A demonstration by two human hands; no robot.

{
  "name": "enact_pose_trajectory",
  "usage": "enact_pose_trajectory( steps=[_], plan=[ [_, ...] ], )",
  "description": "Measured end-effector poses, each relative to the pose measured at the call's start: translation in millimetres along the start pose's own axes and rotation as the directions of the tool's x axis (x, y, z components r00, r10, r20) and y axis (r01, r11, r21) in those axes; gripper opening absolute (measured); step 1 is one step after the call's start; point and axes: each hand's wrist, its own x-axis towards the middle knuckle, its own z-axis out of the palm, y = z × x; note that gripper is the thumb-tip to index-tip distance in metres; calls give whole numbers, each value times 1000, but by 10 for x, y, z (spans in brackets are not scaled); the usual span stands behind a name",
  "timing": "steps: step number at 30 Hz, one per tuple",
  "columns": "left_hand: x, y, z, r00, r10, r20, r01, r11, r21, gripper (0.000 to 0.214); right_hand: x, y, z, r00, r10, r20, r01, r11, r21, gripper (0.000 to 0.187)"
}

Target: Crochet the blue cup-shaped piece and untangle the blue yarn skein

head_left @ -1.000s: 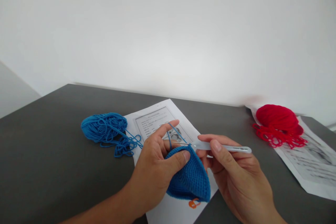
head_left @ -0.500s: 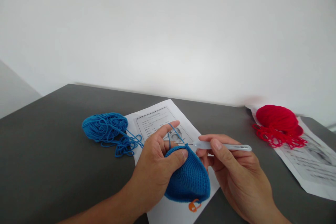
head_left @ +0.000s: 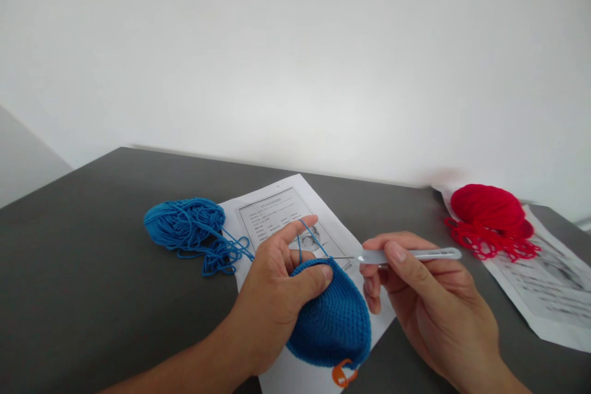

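Note:
A blue crochet piece [head_left: 335, 314] is pinched at its top edge by my left hand [head_left: 281, 283], thumb in front. Blue yarn loops over the raised left index finger and runs down to that edge. My right hand [head_left: 425, 289] grips a crochet hook [head_left: 410, 255] by its pale grey handle. The hook's thin metal shaft points left and meets the top edge of the piece; its very tip is hard to make out. An orange stitch marker [head_left: 344, 373] hangs from the bottom edge of the piece.
A ball of blue yarn [head_left: 184, 223] lies to the left, its strand leading to my left hand. Beneath my hands is a printed sheet [head_left: 268, 197]. At right, red yarn [head_left: 492, 212] rests on more printed paper [head_left: 530, 295]. A white wall stands behind the dark table [head_left: 92, 258].
My right hand has moved right with the crochet hook, so more of the metal shaft shows outside the blue piece. The left hand and the piece have barely shifted.

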Motion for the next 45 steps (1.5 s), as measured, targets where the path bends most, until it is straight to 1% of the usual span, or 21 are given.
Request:
enact_pose_trajectory(
  steps=[5,8,10,12,16,21,25,30,35,38,41,43,45],
  plan=[
    [17,-12,-15,999,-12,-35,14,999,39,93,-8,-27,-44,998,-64,6,64,995,-71,13],
    [18,-26,-17,998,21,-67,-16,998,67,92,-32,-14,-64,995,-104,-7,103,987,-126,13],
    [15,-32,-16,995,51,-88,-44,996,79,92,-45,-1,-59,994,-106,-15,103,985,-138,13],
    [10,-30,-13,992,64,-106,-58,997,57,93,-49,6,-38,996,-89,-26,86,990,-109,12],
    [2,-9,8,991,52,-119,-60,996,-63,99,-34,11,32,998,-17,-57,18,1000,8,15],
    [-10,-2,43,997,35,-73,-46,986,-158,109,-31,48,113,983,163,-81,-148,975,165,20],
    [-18,-13,42,998,21,-63,-29,991,-133,109,-55,77,157,968,240,-69,-215,942,259,20],
    [1,-49,10,998,31,-52,-35,996,-83,107,-75,93,168,961,266,-70,-237,929,283,21],
    [6,-109,-16,996,72,-48,-70,996,52,100,-99,135,173,956,282,-87,-254,936,243,25],
    [6,-127,-20,993,91,-69,-80,987,141,98,-116,171,172,959,267,-98,-241,946,216,24],
    [18,-135,-36,991,97,-95,-73,970,231,94,-140,212,159,973,199,-113,-185,976,116,23],
    [27,-138,-51,987,108,-115,-71,956,284,91,-158,241,145,983,121,-136,-124,992,-9,21],
    [33,-136,-61,983,121,-136,-73,946,316,90,-168,263,131,988,39,-150,-59,990,-130,18]
  ],
)
